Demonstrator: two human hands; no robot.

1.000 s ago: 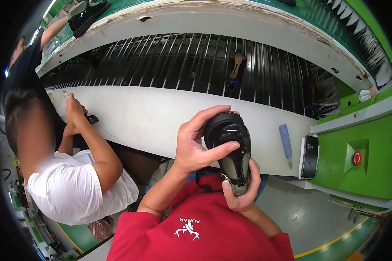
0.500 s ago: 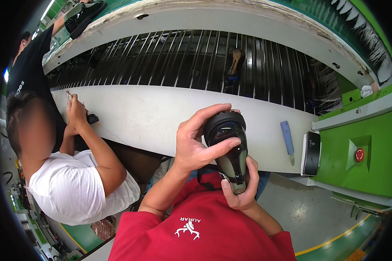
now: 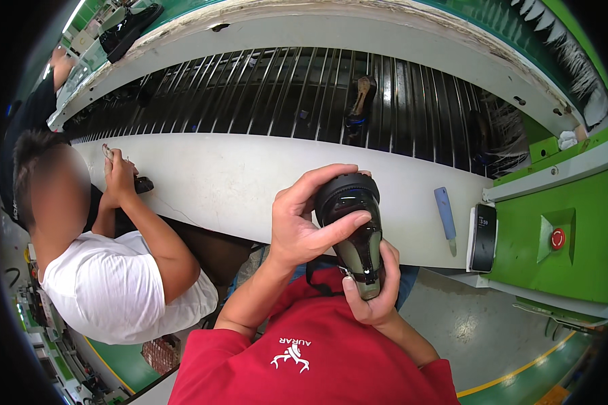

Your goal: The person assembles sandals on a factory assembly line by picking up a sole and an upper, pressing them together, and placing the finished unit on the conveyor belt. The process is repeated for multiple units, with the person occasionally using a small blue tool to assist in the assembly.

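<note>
A glossy black shoe (image 3: 351,210) is held upright in front of my red shirt, its ridged dark sole edge uppermost. My left hand (image 3: 300,223) wraps the upper end from the left, with the thumb lying across the glossy upper. Around the narrower lower end, my right hand (image 3: 380,297) closes from below and the right. The side turned away from me cannot be seen. On the white worktop (image 3: 230,182) to the right lies a blue-handled knife (image 3: 444,210), apart from both hands.
Behind the worktop run metal conveyor rods (image 3: 263,94), with another shoe (image 3: 363,101) on them. To the right are a black-screened device (image 3: 483,237) and a green panel with a red button (image 3: 558,238). At left, a co-worker in a white shirt (image 3: 115,290) handles something small.
My hands and the shoe stay almost still, shifting very slightly left. The person in black at the far left has moved further left, the arm drawn off the black shoe there.
</note>
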